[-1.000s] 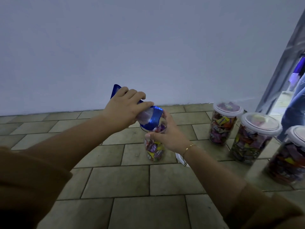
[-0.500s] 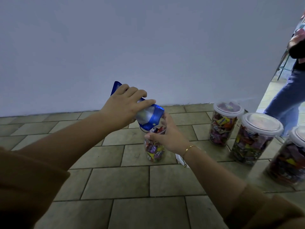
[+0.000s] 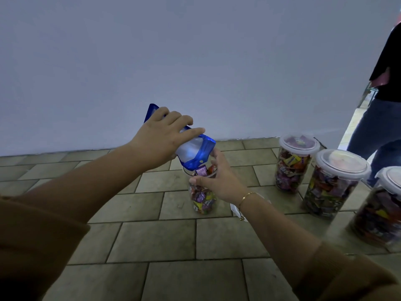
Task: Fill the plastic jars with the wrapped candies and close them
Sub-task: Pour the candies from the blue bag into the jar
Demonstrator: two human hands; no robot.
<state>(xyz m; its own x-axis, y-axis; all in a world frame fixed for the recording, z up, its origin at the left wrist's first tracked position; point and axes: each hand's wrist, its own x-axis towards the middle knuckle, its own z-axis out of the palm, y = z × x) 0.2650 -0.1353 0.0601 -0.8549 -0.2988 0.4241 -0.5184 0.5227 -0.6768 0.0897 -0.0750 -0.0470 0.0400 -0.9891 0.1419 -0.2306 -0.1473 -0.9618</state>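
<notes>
The open jar point(image 3: 200, 198) stands upright on the tiled floor point(image 3: 152, 242), close to the foot of the pale wall point(image 3: 195, 61), and wrapped candies point(image 3: 202, 199) fill it nearly to the rim. The right hand point(image 3: 217, 181) curls round the jar's upper part, thumb on the near side, fingers behind the rim. Just above the jar's mouth, the left hand point(image 3: 160, 140) grips a blue and silver bag point(image 3: 192, 152), fingers wrapped over its top, tilting it so its open end points down into the jar. A gold bracelet point(image 3: 244, 198) circles the right wrist. A white lid point(image 3: 235, 210) lies on the floor just right of the jar, partly hidden by that wrist. Further right of the jar, three closed jars point(image 3: 293, 166) full of candies stand in a row. Beyond them, a person's legs in jeans point(image 3: 377, 135) show at the doorway.
</notes>
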